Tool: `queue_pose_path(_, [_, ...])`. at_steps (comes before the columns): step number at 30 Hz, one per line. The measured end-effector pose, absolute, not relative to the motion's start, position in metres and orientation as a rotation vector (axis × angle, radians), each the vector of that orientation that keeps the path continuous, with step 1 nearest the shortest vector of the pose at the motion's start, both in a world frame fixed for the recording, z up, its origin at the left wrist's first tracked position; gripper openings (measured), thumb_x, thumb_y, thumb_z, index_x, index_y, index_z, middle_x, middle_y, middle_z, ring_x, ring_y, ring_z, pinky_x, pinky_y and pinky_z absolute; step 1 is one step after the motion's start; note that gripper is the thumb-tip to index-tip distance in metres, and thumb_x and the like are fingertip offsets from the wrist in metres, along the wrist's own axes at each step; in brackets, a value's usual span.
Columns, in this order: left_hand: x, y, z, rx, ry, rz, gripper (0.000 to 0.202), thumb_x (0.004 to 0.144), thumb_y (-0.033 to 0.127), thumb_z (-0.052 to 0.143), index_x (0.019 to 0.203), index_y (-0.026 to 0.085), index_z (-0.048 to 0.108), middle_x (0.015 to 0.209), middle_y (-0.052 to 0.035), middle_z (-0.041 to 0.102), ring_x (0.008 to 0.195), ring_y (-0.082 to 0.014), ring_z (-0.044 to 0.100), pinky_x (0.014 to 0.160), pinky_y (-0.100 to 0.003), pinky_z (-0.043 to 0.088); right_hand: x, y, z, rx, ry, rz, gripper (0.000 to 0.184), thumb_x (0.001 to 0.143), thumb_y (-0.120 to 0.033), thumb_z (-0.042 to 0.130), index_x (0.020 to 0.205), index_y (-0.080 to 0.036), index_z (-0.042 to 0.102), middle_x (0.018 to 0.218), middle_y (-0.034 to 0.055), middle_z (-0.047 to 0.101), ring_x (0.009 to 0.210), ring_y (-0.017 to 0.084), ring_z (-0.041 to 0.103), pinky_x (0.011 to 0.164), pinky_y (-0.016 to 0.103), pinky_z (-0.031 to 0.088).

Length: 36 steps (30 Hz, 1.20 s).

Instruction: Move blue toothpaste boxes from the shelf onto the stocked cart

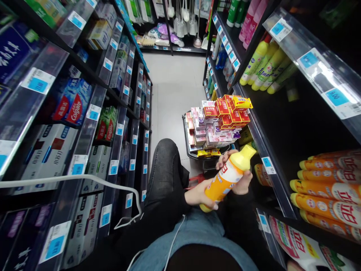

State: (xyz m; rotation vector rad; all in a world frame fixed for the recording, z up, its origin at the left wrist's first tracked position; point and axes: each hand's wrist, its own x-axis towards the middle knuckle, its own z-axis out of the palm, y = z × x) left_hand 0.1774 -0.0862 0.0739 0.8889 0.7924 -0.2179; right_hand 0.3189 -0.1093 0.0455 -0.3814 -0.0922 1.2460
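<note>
Orange bottle (223,182) was clasped by left hand (196,194) and right hand (243,184), not yet set down, matching bottles (324,186) already shelved!

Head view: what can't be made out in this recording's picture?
All in the head view:
- Orange bottle: far side, hidden by its front.
- Boxes deep in the cart: covered by upper ones.
- White pack: cut off by the edge.
- Price tags: fine print, too small.
</note>
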Motion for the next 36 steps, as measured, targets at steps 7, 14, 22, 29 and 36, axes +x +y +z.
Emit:
queue_pose_path(7, [0.184,-0.083,0.087,2.059,1.467,-0.335,0.052,0.067,0.04,0.065,0.112,0.019,0.05,0.102,-0.0068,0.06,0.093,-0.0262,0.057,0.077,-0.035,0.044,0.325,-0.106,0.026,-0.859,0.21,1.083,0.037,0.071,-0.033,0.065,0.101,-0.019,0.049,0.097,0.0039,0.059,0.082,0.019,0.062,0.076,0.039,0.051])
queue_pose_path(14, [0.178,-0.07,0.086,1.637,1.128,-0.305,0.061,0.054,0.043,0.074,0.105,0.016,0.052,0.097,-0.0062,0.061,0.089,-0.0227,0.057,0.078,-0.035,0.045,0.326,-0.111,0.025,-0.541,0.204,1.103,0.037,0.062,-0.037,0.063,0.094,-0.022,0.05,0.083,-0.0003,0.054,0.066,0.012,0.053,0.065,0.031,0.049])
queue_pose_path(22, [0.173,-0.083,0.074,0.41,0.691,-0.375,0.059,0.051,0.043,0.072,0.096,0.011,0.051,0.077,-0.0051,0.058,0.053,-0.0152,0.057,0.047,-0.027,0.045,0.333,-0.115,0.038,-0.355,0.259,1.201,0.04,0.058,-0.047,0.061,0.088,-0.024,0.048,0.073,-0.003,0.043,0.055,0.008,0.041,0.052,0.023,0.041])
queue_pose_path(29, [0.182,-0.085,0.086,1.353,1.039,-0.254,0.059,0.052,0.039,0.076,0.101,0.013,0.055,0.091,-0.0043,0.061,0.081,-0.0166,0.056,0.075,-0.027,0.046,0.34,-0.111,0.026,-0.59,0.278,1.138,0.029,0.068,-0.044,0.055,0.084,-0.02,0.05,0.08,0.0,0.053,0.065,0.012,0.053,0.063,0.028,0.048])
queue_pose_path(36, [0.179,-0.082,0.088,1.586,1.097,-0.358,0.057,0.056,0.043,0.074,0.102,0.015,0.055,0.091,-0.0036,0.064,0.08,-0.0182,0.059,0.073,-0.026,0.045,0.338,-0.114,0.021,-0.678,0.297,1.135,0.028,0.072,-0.044,0.053,0.086,-0.019,0.054,0.086,0.0015,0.059,0.068,0.012,0.058,0.067,0.029,0.051])
